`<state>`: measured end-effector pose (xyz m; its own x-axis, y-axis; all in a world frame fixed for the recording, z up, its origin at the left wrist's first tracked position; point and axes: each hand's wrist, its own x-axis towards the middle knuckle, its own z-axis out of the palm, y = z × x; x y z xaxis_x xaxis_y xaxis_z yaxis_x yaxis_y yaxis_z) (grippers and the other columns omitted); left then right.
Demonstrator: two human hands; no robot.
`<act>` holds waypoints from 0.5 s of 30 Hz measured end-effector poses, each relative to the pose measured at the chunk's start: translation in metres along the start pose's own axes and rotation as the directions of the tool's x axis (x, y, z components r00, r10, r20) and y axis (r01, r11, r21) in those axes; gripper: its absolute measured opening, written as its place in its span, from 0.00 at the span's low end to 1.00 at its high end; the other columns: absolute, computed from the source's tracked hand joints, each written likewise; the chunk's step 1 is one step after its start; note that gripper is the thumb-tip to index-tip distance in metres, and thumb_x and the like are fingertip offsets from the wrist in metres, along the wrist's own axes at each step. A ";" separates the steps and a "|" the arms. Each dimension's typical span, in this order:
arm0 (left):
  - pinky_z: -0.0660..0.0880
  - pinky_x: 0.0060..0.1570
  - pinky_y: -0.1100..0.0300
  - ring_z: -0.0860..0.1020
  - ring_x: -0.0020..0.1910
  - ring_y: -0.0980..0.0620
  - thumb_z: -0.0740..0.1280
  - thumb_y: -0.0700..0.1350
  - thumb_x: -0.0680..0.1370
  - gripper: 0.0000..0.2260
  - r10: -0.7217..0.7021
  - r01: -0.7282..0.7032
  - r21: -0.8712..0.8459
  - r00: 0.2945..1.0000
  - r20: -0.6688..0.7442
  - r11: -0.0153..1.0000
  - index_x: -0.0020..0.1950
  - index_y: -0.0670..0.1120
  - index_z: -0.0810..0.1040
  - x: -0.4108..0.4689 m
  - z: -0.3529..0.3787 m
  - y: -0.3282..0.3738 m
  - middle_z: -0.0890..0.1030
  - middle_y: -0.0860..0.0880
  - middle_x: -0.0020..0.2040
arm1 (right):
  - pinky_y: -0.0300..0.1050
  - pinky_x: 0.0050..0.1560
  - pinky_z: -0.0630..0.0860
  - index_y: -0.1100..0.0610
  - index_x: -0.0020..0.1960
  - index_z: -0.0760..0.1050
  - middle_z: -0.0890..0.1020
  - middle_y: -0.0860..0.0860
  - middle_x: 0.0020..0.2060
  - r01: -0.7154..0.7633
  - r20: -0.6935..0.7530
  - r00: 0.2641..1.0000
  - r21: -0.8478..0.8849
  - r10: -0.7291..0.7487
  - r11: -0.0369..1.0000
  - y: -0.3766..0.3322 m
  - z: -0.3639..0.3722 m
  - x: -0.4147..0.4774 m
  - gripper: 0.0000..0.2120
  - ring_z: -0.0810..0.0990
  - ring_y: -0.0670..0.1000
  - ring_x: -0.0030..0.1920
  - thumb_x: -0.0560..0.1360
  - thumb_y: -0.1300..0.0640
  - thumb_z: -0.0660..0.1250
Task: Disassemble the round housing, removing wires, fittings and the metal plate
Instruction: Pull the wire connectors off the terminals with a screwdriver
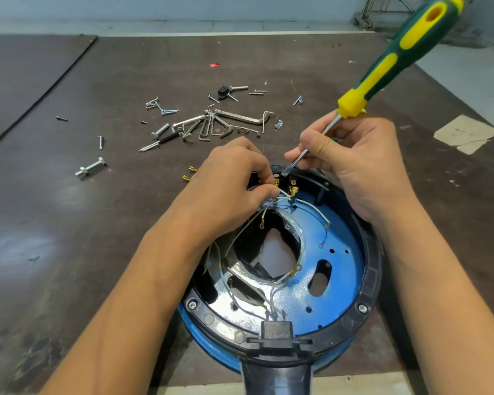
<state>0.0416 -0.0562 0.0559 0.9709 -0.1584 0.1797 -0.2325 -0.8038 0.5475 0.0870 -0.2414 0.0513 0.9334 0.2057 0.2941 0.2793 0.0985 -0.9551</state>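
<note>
At the round housing [372,269], the left hand [231,178] pinches a white wire [285,194] and the right hand [357,163] grips the screwdriver [382,72]. Hard prying could slip its blade into the left hand.

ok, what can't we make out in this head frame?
Head view only:
- terminals at the far rim: partly covered by the left hand, which pinches a white wire.
- screwdriver blade contact: too small to tell. Handle end cut by the top edge. The right hand holds its shaft.
- housing near end: cut by the bottom edge.
- loose screws: head types too small.
</note>
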 end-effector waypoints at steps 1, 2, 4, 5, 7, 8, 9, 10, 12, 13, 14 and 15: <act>0.74 0.56 0.50 0.76 0.54 0.53 0.75 0.50 0.75 0.04 0.000 0.000 0.002 1.000 0.000 1.000 0.42 0.54 0.82 0.000 0.000 0.000 0.77 0.54 0.55 | 0.43 0.39 0.83 0.60 0.45 0.79 0.85 0.52 0.35 0.000 0.002 1.000 -0.004 0.000 1.000 0.000 0.000 0.000 0.05 0.89 0.59 0.42 0.78 0.67 0.72; 0.74 0.56 0.50 0.76 0.54 0.53 0.75 0.50 0.75 0.04 0.001 -0.001 0.004 1.000 0.001 1.000 0.42 0.54 0.82 0.000 0.000 0.000 0.77 0.54 0.54 | 0.43 0.39 0.83 0.60 0.45 0.79 0.85 0.52 0.35 -0.004 0.003 1.000 -0.008 0.004 1.000 0.000 0.000 0.000 0.05 0.89 0.59 0.42 0.78 0.67 0.72; 0.73 0.56 0.51 0.76 0.53 0.53 0.75 0.50 0.75 0.03 0.005 -0.005 0.008 1.000 0.003 1.000 0.43 0.54 0.83 0.000 0.000 0.000 0.77 0.54 0.54 | 0.43 0.39 0.83 0.60 0.45 0.79 0.85 0.51 0.34 -0.020 0.003 1.000 -0.010 0.020 1.000 0.000 0.001 0.000 0.05 0.89 0.59 0.42 0.78 0.67 0.71; 0.73 0.56 0.51 0.76 0.53 0.53 0.75 0.50 0.75 0.03 0.006 -0.006 0.010 1.000 0.004 1.000 0.43 0.54 0.83 0.000 0.000 -0.001 0.77 0.54 0.54 | 0.43 0.39 0.83 0.60 0.45 0.78 0.85 0.51 0.34 -0.035 0.003 0.999 -0.003 0.035 0.999 0.000 0.001 0.000 0.05 0.89 0.59 0.42 0.78 0.67 0.71; 0.73 0.55 0.52 0.76 0.54 0.53 0.75 0.50 0.75 0.03 0.009 -0.009 0.014 1.000 0.000 1.000 0.43 0.54 0.83 0.001 0.000 -0.001 0.77 0.54 0.54 | 0.42 0.38 0.83 0.60 0.45 0.78 0.85 0.51 0.34 -0.067 0.001 0.998 0.019 0.067 0.998 0.000 0.000 0.000 0.05 0.89 0.59 0.43 0.79 0.66 0.71; 0.73 0.55 0.53 0.76 0.54 0.53 0.75 0.49 0.75 0.03 0.012 -0.012 0.015 1.000 -0.002 1.000 0.44 0.54 0.83 0.001 0.000 -0.002 0.77 0.54 0.54 | 0.41 0.38 0.82 0.60 0.45 0.78 0.85 0.51 0.34 -0.082 -0.001 0.997 0.032 0.082 0.996 -0.001 0.000 0.000 0.05 0.89 0.59 0.43 0.79 0.66 0.70; 0.72 0.55 0.54 0.76 0.54 0.53 0.75 0.49 0.75 0.03 0.017 -0.017 0.017 1.000 -0.003 1.000 0.44 0.53 0.83 0.001 0.001 -0.002 0.77 0.54 0.54 | 0.40 0.37 0.82 0.60 0.45 0.78 0.84 0.51 0.34 -0.096 -0.003 0.995 0.043 0.096 0.994 -0.001 0.000 0.000 0.05 0.89 0.58 0.42 0.79 0.66 0.70; 0.72 0.55 0.54 0.76 0.54 0.54 0.75 0.50 0.75 0.03 0.020 -0.020 0.021 1.000 -0.004 1.000 0.44 0.53 0.83 0.001 0.001 -0.002 0.77 0.54 0.54 | 0.40 0.36 0.82 0.60 0.45 0.77 0.84 0.51 0.33 -0.106 -0.004 0.994 0.051 0.106 0.993 -0.001 0.000 0.000 0.06 0.89 0.58 0.42 0.79 0.66 0.70; 0.72 0.55 0.55 0.76 0.53 0.54 0.75 0.50 0.75 0.03 0.025 -0.025 0.027 1.000 -0.006 0.999 0.44 0.53 0.83 0.001 0.001 -0.003 0.77 0.54 0.54 | 0.39 0.35 0.80 0.59 0.45 0.77 0.84 0.51 0.33 -0.117 -0.003 0.993 0.056 0.117 0.992 -0.001 0.000 0.001 0.06 0.89 0.57 0.41 0.79 0.66 0.70; 0.72 0.55 0.55 0.76 0.53 0.54 0.76 0.50 0.75 0.03 0.027 -0.027 0.027 1.000 -0.007 0.999 0.44 0.53 0.84 0.001 0.001 -0.003 0.77 0.54 0.54 | 0.39 0.35 0.80 0.59 0.45 0.77 0.84 0.51 0.33 -0.121 -0.003 0.993 0.057 0.121 0.991 -0.001 0.000 0.001 0.06 0.89 0.57 0.41 0.79 0.66 0.69; 0.72 0.54 0.56 0.76 0.53 0.54 0.76 0.50 0.74 0.03 0.029 -0.028 0.026 1.000 -0.008 0.999 0.44 0.53 0.83 0.001 0.002 -0.003 0.77 0.53 0.54 | 0.38 0.34 0.79 0.59 0.45 0.77 0.84 0.51 0.33 -0.124 -0.002 0.992 0.057 0.124 0.991 0.000 0.000 0.001 0.06 0.89 0.56 0.41 0.79 0.66 0.69; 0.71 0.55 0.56 0.76 0.53 0.54 0.76 0.49 0.74 0.03 0.030 -0.030 0.026 1.000 -0.008 0.999 0.43 0.53 0.83 0.001 0.001 -0.003 0.77 0.53 0.54 | 0.38 0.34 0.79 0.59 0.45 0.76 0.84 0.51 0.33 -0.125 0.000 0.992 0.057 0.125 0.991 0.000 0.000 0.001 0.06 0.89 0.56 0.41 0.79 0.66 0.69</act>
<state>0.0435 -0.0549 0.0535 0.9628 -0.1780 0.2032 -0.2602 -0.8133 0.5205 0.0882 -0.2412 0.0519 0.9610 0.2163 0.1722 0.1471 0.1272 -0.9809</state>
